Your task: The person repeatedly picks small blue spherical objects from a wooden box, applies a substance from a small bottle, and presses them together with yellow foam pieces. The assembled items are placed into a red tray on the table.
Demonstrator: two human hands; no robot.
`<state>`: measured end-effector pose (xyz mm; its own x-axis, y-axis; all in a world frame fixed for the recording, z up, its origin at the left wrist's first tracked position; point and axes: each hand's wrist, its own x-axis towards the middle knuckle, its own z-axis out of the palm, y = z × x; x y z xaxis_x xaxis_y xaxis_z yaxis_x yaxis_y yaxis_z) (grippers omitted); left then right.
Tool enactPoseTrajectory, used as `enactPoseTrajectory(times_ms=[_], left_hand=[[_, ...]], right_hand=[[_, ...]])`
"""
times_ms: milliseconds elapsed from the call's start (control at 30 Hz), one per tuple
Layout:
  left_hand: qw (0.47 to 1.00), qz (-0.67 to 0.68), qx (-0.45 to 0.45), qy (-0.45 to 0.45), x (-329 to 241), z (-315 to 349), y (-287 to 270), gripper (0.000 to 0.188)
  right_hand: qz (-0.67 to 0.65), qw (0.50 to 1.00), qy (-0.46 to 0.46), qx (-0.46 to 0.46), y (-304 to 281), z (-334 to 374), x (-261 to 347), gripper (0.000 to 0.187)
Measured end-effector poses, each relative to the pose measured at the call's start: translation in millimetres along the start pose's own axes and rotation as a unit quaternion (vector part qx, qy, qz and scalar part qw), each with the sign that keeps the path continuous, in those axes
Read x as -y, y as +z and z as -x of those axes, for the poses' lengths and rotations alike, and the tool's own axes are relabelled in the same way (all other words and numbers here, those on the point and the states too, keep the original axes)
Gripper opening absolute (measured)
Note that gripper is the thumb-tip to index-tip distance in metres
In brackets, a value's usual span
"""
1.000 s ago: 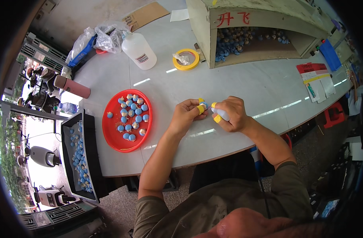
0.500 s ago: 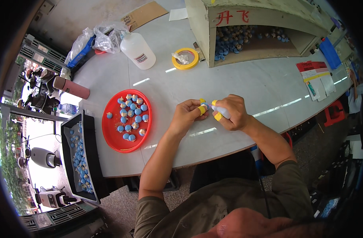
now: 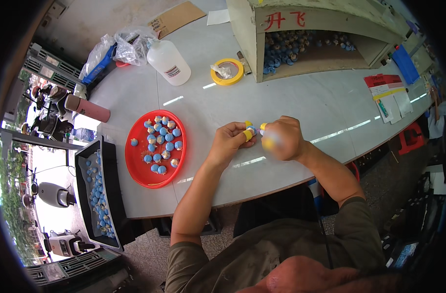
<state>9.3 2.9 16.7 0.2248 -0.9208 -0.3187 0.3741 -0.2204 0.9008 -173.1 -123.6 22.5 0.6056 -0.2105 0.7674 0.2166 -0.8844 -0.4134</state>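
Observation:
My left hand (image 3: 229, 141) pinches a small blue-and-white ball-shaped piece (image 3: 252, 130) between thumb and fingers, above the table's near half. Close on its right, my right hand (image 3: 289, 137) is closed around a small whitish squeeze bottle (image 3: 273, 141), mostly hidden by the fingers and blurred. The bottle's tip points toward the piece; whether they touch I cannot tell. Yellow tape wraps fingertips on both hands. Left of my hands lies a round red tray (image 3: 140, 169) with several blue balls (image 3: 170, 146) that have cream-coloured parts.
A black bin (image 3: 116, 205) of blue pieces stands at the table's left edge. Farther back are a white plastic bottle (image 3: 169, 63), a yellow tape roll (image 3: 237, 78) and a pink flask (image 3: 89, 108). An open-fronted cabinet (image 3: 311, 19) holds more pieces. Papers (image 3: 386, 97) lie right.
My right hand has turned slightly, its thumb side now blurred, and the squeeze bottle shows less. My left hand stays in place with the blue-and-white piece.

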Motion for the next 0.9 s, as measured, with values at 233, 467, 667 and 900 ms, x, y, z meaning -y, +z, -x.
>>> enactPoseTrajectory(times_ms=[233,467,667,900], left_hand=[[1.000,-0.006,0.008,0.001,0.1,0.1,0.0,0.026],[1.000,-0.008,-0.001,-0.004,-1.0,0.2,-0.3,0.026],[1.000,-0.008,-0.002,-0.002,-0.2,0.3,-0.5,0.026],[1.000,0.004,0.006,-0.008,-1.1,0.3,-0.1,0.027]], right_hand=[[-0.006,1.000,0.003,-0.001,0.5,0.7,-0.8,0.028],[-0.005,1.000,0.002,0.001,-0.2,1.7,-1.2,0.028],[-0.008,1.000,0.004,-0.002,1.4,-0.4,0.0,0.027],[-0.016,0.999,0.026,-0.027,-1.5,-2.3,1.4,0.022]])
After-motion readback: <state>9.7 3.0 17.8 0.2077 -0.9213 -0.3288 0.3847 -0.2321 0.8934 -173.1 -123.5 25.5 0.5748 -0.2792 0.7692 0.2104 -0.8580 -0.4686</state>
